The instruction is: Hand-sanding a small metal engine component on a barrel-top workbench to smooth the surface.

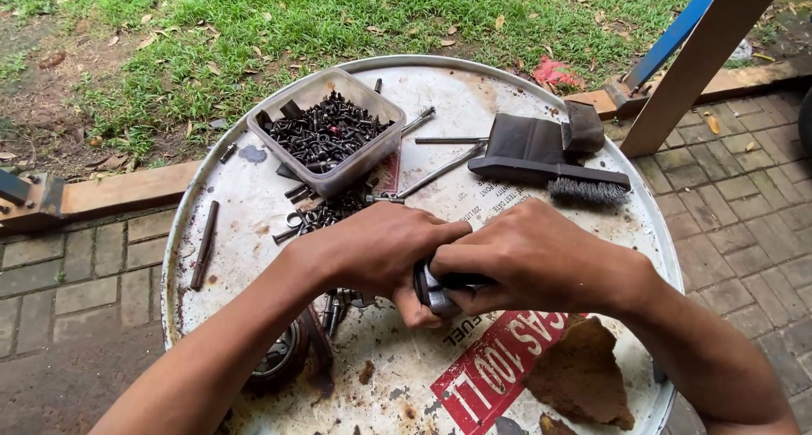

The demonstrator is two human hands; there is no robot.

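- Both hands meet over the middle of the drum top point(254, 190), clamped on one small dark metal part point(436, 290).
- Left hand point(381, 249): fingers curled tight round the part's near end, thumb tucked under it.
- Right hand point(529, 262): fingers wrapped over the part's other end. The two hands touch each other.
- Part sits just above the drum top, mostly hidden by the fingers; can't tell its exact shape or whether it's one piece or two.
- Progress, judged: work on this part looks mid-way. It's gripped and being worked, not set down. Lots of loose hardware is left unsorted in the tub and beside it.
- Counts:
  - 1 clear plastic tub point(326, 135), heaped w/ small black bolts & nuts, too many to count.
  - 1 loose pile of bolts point(326, 215) on the drum top between the tub and the left wrist.
  - 1 wire brush point(554, 175) w/ black handle, right of the tub.
  - 2 thin metal rods point(440, 171) lying near the brush, poss. a 3rd end showing by the tub.
  - 1 dark rod point(204, 245) near the left rim, well apart from the rest.
  - 1 round metal piece point(275, 359) under the left forearm, partly hidden.
  - 1 brown rusty patch point(579, 372) near the right forearm.
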